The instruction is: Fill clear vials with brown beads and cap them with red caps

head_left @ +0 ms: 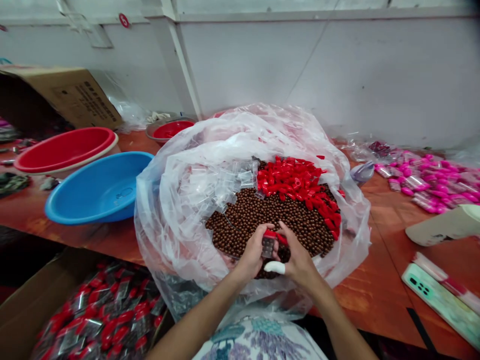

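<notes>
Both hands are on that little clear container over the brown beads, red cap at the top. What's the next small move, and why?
Probably press the red cap down firmly. The left hand grips the small clear container, which looks filled with brown beads, and the right hand is already at the cap. Whether the cap is fully seated cannot be told from this view.
</notes>
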`<state>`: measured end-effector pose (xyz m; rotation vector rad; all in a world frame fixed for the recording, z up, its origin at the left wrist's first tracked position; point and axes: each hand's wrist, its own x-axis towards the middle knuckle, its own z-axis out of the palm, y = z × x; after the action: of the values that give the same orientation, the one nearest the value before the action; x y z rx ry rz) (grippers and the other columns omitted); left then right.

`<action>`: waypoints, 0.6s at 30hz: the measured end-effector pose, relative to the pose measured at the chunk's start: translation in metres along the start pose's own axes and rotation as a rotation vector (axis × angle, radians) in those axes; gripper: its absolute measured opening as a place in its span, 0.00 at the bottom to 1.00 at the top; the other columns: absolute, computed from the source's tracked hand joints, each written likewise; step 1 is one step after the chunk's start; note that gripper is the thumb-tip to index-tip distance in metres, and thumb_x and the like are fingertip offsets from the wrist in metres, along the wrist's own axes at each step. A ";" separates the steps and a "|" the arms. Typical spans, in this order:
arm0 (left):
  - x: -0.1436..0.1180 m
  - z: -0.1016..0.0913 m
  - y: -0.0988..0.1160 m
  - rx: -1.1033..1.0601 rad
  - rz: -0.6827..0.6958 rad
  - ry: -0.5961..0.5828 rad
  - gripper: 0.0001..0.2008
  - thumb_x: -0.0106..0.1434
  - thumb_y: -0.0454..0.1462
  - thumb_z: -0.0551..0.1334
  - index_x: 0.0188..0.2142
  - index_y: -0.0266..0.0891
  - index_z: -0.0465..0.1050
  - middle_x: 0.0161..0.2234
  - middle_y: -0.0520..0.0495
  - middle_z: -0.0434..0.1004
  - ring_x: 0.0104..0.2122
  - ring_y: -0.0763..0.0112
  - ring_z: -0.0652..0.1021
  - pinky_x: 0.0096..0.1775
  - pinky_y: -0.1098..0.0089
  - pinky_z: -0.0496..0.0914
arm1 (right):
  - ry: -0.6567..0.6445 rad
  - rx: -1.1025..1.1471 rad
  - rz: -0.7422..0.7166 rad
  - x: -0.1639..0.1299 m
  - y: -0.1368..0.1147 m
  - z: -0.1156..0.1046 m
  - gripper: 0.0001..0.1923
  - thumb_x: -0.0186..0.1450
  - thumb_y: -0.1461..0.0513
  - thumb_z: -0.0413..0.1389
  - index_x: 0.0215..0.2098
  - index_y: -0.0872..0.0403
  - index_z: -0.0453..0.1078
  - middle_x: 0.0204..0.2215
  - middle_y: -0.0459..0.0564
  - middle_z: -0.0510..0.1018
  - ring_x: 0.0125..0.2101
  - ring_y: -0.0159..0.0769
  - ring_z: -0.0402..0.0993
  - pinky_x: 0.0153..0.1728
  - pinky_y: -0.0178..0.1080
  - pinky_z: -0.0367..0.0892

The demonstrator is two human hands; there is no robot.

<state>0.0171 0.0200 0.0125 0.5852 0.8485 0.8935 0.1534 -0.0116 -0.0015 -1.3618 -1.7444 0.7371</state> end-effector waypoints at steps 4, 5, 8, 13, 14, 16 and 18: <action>-0.003 -0.003 0.009 0.057 0.028 -0.033 0.24 0.59 0.52 0.49 0.48 0.39 0.61 0.20 0.53 0.68 0.18 0.75 0.68 0.18 0.76 0.62 | 0.141 0.310 0.324 -0.006 0.011 -0.004 0.19 0.60 0.53 0.52 0.45 0.55 0.69 0.32 0.50 0.77 0.31 0.38 0.72 0.33 0.39 0.68; -0.003 -0.003 0.009 0.077 0.026 -0.039 0.24 0.59 0.52 0.49 0.48 0.39 0.61 0.20 0.54 0.68 0.18 0.75 0.68 0.18 0.76 0.62 | 0.160 0.336 0.358 -0.007 0.012 -0.004 0.17 0.61 0.52 0.51 0.41 0.55 0.71 0.30 0.50 0.77 0.30 0.38 0.72 0.32 0.39 0.68; -0.002 -0.002 0.003 0.140 0.009 -0.059 0.25 0.59 0.53 0.48 0.49 0.40 0.61 0.21 0.53 0.68 0.18 0.75 0.68 0.18 0.77 0.62 | 0.221 0.265 0.271 -0.006 0.007 -0.003 0.16 0.62 0.54 0.50 0.42 0.53 0.72 0.36 0.50 0.77 0.37 0.41 0.72 0.40 0.43 0.66; -0.001 0.003 -0.003 0.141 0.010 -0.025 0.32 0.58 0.58 0.45 0.48 0.38 0.65 0.19 0.52 0.68 0.18 0.75 0.69 0.20 0.76 0.63 | 0.072 -0.152 -0.120 0.000 -0.009 -0.003 0.27 0.58 0.54 0.56 0.55 0.50 0.60 0.48 0.53 0.70 0.47 0.45 0.65 0.48 0.47 0.61; -0.001 0.003 -0.002 0.126 -0.004 -0.022 0.33 0.57 0.60 0.45 0.48 0.38 0.64 0.19 0.52 0.68 0.18 0.75 0.69 0.21 0.75 0.63 | 0.057 -0.233 -0.159 0.001 -0.011 -0.003 0.31 0.56 0.53 0.57 0.56 0.51 0.58 0.49 0.55 0.69 0.48 0.46 0.65 0.47 0.48 0.61; -0.001 0.004 0.000 0.114 -0.049 -0.024 0.34 0.56 0.60 0.46 0.49 0.38 0.64 0.19 0.52 0.68 0.17 0.75 0.68 0.21 0.74 0.63 | 0.051 -0.356 -0.203 0.001 -0.012 -0.002 0.36 0.54 0.51 0.58 0.57 0.53 0.55 0.50 0.57 0.68 0.48 0.48 0.64 0.47 0.49 0.60; -0.001 0.004 0.002 0.123 -0.060 -0.020 0.31 0.56 0.58 0.50 0.48 0.38 0.65 0.19 0.53 0.68 0.17 0.76 0.68 0.21 0.74 0.63 | 0.053 -0.422 -0.230 0.001 -0.012 -0.001 0.37 0.55 0.52 0.57 0.58 0.54 0.53 0.51 0.58 0.66 0.49 0.48 0.63 0.48 0.49 0.59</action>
<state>0.0192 0.0193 0.0162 0.6714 0.9027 0.7839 0.1480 -0.0135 0.0092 -1.3989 -2.0463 0.2093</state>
